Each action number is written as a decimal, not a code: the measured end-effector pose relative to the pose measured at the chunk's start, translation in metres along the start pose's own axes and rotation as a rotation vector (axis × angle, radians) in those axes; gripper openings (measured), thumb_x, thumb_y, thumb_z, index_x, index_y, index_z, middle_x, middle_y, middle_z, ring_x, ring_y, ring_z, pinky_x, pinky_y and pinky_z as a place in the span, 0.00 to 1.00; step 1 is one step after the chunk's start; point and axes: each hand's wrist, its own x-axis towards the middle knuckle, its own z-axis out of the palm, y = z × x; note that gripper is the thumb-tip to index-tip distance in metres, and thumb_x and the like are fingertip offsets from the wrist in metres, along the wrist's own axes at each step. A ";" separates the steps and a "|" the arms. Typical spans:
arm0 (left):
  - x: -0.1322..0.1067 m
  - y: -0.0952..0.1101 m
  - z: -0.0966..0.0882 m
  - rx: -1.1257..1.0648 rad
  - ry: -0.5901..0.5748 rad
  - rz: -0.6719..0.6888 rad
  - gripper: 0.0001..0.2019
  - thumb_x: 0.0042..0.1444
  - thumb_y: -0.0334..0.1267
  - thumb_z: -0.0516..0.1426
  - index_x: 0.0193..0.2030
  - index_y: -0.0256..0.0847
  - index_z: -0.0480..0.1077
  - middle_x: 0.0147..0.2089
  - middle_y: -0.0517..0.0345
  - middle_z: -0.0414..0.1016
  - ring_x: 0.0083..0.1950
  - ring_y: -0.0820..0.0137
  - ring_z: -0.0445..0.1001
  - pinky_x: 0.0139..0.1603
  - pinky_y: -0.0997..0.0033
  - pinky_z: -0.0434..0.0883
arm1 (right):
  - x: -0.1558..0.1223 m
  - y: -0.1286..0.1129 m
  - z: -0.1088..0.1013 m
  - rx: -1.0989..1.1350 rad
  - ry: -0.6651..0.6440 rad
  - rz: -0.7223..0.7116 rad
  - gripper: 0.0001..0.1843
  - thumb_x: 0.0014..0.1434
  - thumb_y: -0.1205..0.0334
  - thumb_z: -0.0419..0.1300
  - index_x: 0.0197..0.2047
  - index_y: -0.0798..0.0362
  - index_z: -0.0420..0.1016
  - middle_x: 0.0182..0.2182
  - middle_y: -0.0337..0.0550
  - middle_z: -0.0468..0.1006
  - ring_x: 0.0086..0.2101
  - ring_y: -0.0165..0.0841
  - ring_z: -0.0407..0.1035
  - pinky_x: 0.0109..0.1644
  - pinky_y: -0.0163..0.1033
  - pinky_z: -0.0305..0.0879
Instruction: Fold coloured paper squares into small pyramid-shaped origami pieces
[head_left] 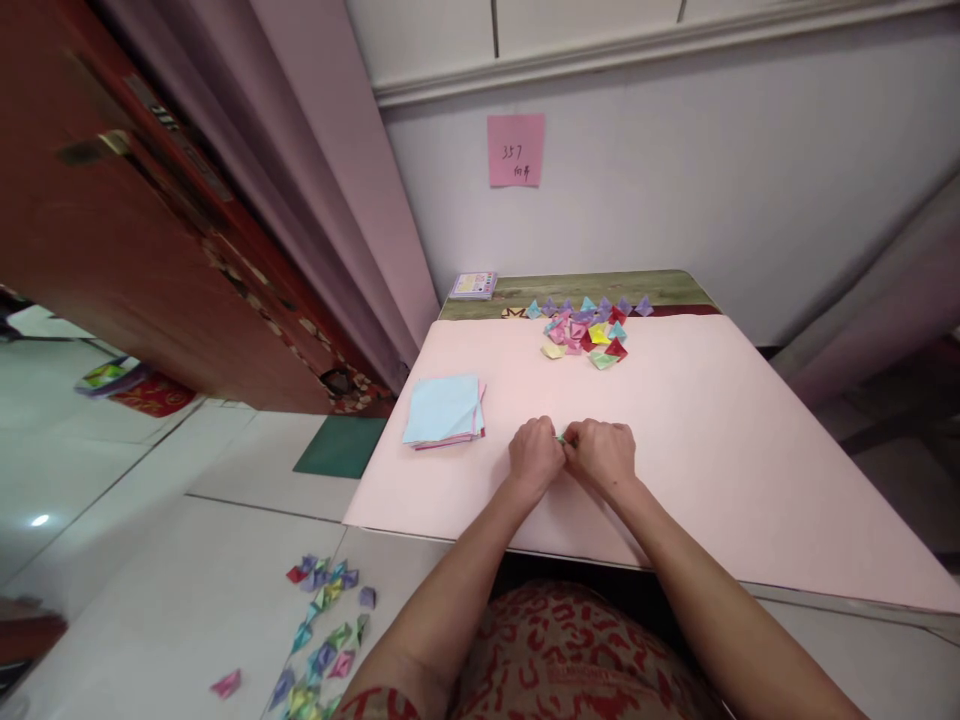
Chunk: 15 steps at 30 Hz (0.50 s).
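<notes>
Above the pink table covering, my left hand (536, 455) and my right hand (601, 452) meet with fingers curled and pressed together. A small piece of green paper (561, 438) shows between their fingertips; most of it is hidden by the fingers. To the left of my hands lies a stack of square paper sheets (444, 410), light blue on top with pink and red edges below. Beyond my hands sits a pile of folded paper pieces (577, 332) in pink, yellow, red, green and blue, with a row of purple and blue ones behind.
A small stack of printed booklets (474, 286) rests at the table's far left corner. A pink note (516, 150) is stuck to the wall. Many folded papers (322, 660) lie on the floor at lower left, near a green mat (340, 447). A wooden door (187, 220) stands left.
</notes>
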 end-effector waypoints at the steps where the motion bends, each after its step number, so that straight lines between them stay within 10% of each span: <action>1: 0.001 0.001 -0.002 0.001 -0.011 -0.008 0.08 0.58 0.31 0.52 0.41 0.40 0.72 0.42 0.48 0.77 0.45 0.60 0.75 0.42 0.65 0.67 | 0.002 -0.003 -0.003 -0.013 -0.011 -0.006 0.12 0.58 0.58 0.57 0.32 0.48 0.82 0.32 0.45 0.81 0.35 0.37 0.74 0.45 0.43 0.53; 15: 0.016 0.008 -0.006 0.076 -0.083 -0.013 0.10 0.59 0.32 0.52 0.45 0.35 0.72 0.44 0.42 0.78 0.47 0.56 0.77 0.43 0.63 0.69 | 0.000 -0.010 -0.003 -0.011 -0.089 0.028 0.14 0.61 0.62 0.53 0.37 0.47 0.80 0.40 0.45 0.79 0.36 0.36 0.73 0.34 0.37 0.56</action>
